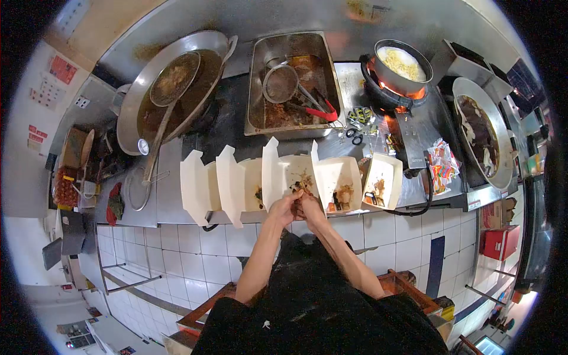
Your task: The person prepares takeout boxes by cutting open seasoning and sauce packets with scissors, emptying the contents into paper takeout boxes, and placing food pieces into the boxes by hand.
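Observation:
Several open cardboard boxes stand in a row along the counter's front edge. Over the front of the middle box (293,167), my left hand (283,211) and my right hand (309,209) meet, fingers drawn together around something small and dark that I cannot make out. Dark and brown food bits lie in that box beyond my fingers. To the right, one box (337,171) and a smaller box (384,171) hold brown crumbs with dark and orange pieces. On the left, a box (244,177) has a little dark food, and the inside of the leftmost box (200,183) is partly hidden by its flap.
Behind the boxes are a wide oil pan (133,118) with a strainer, a metal tray (256,89) with a sieve and red-handled tongs (322,112), and a pot (408,68) over flames. Packets (442,165) lie at right, near another large pan (506,136).

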Action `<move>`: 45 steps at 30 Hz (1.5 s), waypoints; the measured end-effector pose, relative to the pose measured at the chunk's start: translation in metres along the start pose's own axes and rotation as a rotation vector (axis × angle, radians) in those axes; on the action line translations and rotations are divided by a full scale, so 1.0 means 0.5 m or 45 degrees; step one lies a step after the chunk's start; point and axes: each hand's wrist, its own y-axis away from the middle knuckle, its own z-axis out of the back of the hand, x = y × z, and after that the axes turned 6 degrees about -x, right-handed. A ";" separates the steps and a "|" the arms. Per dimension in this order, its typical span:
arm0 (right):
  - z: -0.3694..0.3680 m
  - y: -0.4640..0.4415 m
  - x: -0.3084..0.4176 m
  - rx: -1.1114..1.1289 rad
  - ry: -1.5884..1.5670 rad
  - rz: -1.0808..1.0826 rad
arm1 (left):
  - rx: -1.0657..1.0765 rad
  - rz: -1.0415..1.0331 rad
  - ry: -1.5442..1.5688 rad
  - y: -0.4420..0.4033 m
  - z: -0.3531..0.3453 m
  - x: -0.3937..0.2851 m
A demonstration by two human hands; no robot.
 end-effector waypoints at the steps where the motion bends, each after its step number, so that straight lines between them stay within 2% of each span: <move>1: 0.005 -0.024 -0.025 -0.029 0.049 0.046 | -0.040 0.022 0.015 -0.005 0.001 0.004; 2: 0.012 -0.049 -0.051 -0.085 0.353 0.094 | -0.039 0.029 0.012 -0.003 -0.006 0.006; 4: 0.011 -0.048 -0.055 -0.143 0.651 0.134 | -0.115 -0.057 0.099 0.004 -0.021 0.006; 11: -0.015 0.027 0.019 -0.218 0.668 0.194 | -0.111 -0.156 0.261 -0.060 0.016 0.031; 14: -0.014 -0.002 -0.014 -0.198 0.625 0.182 | -0.113 -0.093 0.164 -0.051 0.013 0.019; 17: -0.015 -0.005 -0.017 -0.201 0.569 0.172 | -0.235 -0.102 0.107 -0.046 0.000 0.015; 19: -0.023 0.006 -0.008 -0.234 0.529 0.171 | -0.233 -0.155 0.192 -0.072 0.019 0.023; 21: -0.030 0.018 0.003 -0.201 0.586 0.252 | -0.161 -0.181 0.188 -0.082 0.039 0.030; 22: -0.027 0.059 0.053 -0.085 0.590 0.232 | -0.110 -0.249 0.170 -0.063 0.033 0.028; 23: -0.021 0.050 0.041 -0.100 0.576 0.223 | -0.060 -0.318 0.157 -0.048 0.025 0.025; 25: -0.021 0.037 0.022 0.039 0.591 0.285 | -0.156 -0.283 0.163 -0.049 0.025 0.019; 26: -0.024 0.038 0.007 -0.057 0.622 0.478 | -0.171 -0.292 0.096 -0.046 0.028 0.017; 29: -0.030 0.059 0.019 -0.093 0.755 0.455 | -0.215 -0.308 0.005 -0.032 0.021 0.015; 30: -0.027 0.059 0.018 -0.047 0.769 0.550 | -0.235 -0.303 -0.057 -0.030 0.022 0.012; 34: -0.016 0.071 0.026 -0.005 0.727 0.646 | -0.207 -0.332 -0.165 -0.006 0.015 0.012; 36: -0.024 0.069 0.022 -0.073 0.665 0.691 | -0.176 -0.358 -0.186 0.018 -0.010 0.003; 38: -0.037 0.082 0.022 -0.136 0.617 0.733 | -0.205 -0.423 -0.186 0.063 -0.050 -0.007; 42: -0.050 0.113 0.086 -0.062 0.429 0.700 | -0.163 -0.498 -0.092 0.134 -0.066 -0.022; 44: -0.049 0.144 0.125 -0.041 0.342 0.727 | -0.256 -0.908 -0.264 0.190 -0.091 -0.024; 45: -0.037 0.168 0.158 -0.082 0.390 0.737 | -0.229 -0.909 -0.247 0.211 -0.102 -0.026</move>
